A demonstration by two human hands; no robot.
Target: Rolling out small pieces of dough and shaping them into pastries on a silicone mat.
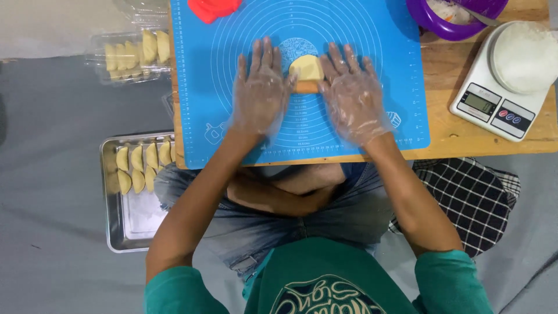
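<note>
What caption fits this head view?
Gloved left hand and right hand roll dough on a blue mat.

Gloved left hand (260, 90) and right hand (353, 93) flat on a blue mat (232, 35), rolling a wooden pin (307, 87) under yellow dough (306, 68). Scale (494, 104) at right; tray (131, 224) of folded dumplings (142, 166) at left.

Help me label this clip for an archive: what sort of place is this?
Probably a home pastry-making spot set up on the floor: a low wooden board with a blue silicone rolling mat, a white kitchen scale, and a steel tray of folded yellow dumplings.
</note>
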